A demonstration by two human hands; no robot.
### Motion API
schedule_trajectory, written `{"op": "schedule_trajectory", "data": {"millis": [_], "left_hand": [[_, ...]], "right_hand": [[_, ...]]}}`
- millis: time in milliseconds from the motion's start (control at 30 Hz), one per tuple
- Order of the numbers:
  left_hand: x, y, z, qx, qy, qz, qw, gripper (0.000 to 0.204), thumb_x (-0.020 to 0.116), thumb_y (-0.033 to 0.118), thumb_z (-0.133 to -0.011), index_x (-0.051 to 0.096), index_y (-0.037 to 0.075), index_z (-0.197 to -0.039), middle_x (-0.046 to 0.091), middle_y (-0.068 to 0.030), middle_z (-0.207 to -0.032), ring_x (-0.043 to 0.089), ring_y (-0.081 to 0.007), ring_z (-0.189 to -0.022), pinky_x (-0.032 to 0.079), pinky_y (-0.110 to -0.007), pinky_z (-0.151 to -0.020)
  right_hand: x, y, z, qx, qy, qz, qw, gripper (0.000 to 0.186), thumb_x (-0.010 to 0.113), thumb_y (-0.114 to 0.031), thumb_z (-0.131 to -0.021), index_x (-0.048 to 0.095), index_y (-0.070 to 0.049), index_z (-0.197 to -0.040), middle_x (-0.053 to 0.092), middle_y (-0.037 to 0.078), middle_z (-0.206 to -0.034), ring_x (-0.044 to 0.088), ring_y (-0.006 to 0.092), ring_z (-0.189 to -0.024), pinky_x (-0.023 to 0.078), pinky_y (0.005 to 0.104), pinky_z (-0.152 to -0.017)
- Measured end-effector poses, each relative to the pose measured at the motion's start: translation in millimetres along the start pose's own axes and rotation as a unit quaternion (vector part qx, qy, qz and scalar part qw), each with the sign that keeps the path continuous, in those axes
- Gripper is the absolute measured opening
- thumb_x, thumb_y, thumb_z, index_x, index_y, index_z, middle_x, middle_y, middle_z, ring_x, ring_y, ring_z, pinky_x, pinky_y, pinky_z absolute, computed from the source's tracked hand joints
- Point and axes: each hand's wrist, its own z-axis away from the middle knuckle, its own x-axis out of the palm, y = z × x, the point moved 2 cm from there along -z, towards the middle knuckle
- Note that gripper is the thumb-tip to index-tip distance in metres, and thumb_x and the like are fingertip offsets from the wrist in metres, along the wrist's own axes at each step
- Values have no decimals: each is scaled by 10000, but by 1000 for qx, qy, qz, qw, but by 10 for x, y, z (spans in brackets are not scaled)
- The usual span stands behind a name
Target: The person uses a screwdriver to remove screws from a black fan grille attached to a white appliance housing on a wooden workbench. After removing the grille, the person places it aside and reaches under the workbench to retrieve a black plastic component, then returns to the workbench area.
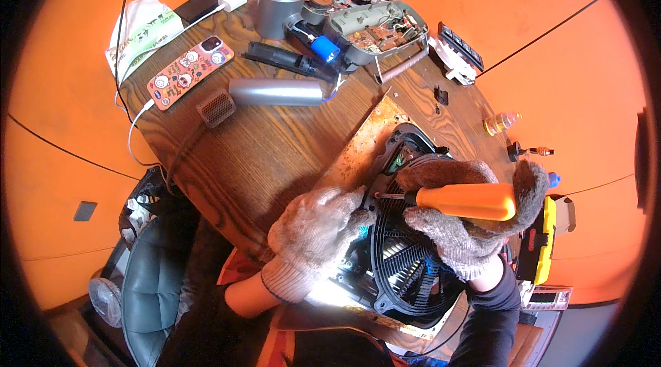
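I have the right hand (pixel 460 237), gloved, at the right of the frame, its fingers wrapped round the orange handle of a screwdriver (pixel 468 200). The shaft runs leftward, and its tip is at the left edge of a black fan housing (pixel 413 288), which lies right of centre in the lower half of the frame, ribbed grille facing up. The left hand (pixel 313 229), gloved too, comes in from the lower centre with its fingertips at that same edge, just beside the screwdriver tip; I cannot tell whether those fingers grasp the housing or only rest against it.

Under the housing I see a stained orange board (pixel 361 143) on the wooden desk (pixel 255 153). Toward the top centre lie an opened grey casing (pixel 379 33) with exposed circuitry, a grey cylinder (pixel 281 9) standing upright and a silver tube (pixel 275 91) on its side. At upper left, a phone (pixel 189 72) in a patterned case has a white cable (pixel 142 119) plugged in.
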Motion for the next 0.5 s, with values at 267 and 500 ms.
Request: {"op": "schedule_trajectory", "data": {"millis": [267,500], "left_hand": [[6,-13,13,7,-19,13,1000,366,607,401,-891,669,103,-1095,644,-121,-942,633,-310,-865,496,-436,-775],[51,-40,27,25,38,-19,999,345,675,350,-836,700,114,-1086,651,-117,-941,631,-327,-846,502,-421,-736]], "right_hand": [[41,63,-66,-40,190,-37,980,1116,825,-106,-761,36,-243,-1538,668,222,-1034,700,340,-877,571,463,-814],[-115,-68,-204,-101,24,10,995,997,816,-37,-749,174,-155,-1503,649,223,-1087,690,341,-916,581,428,-792]]}}
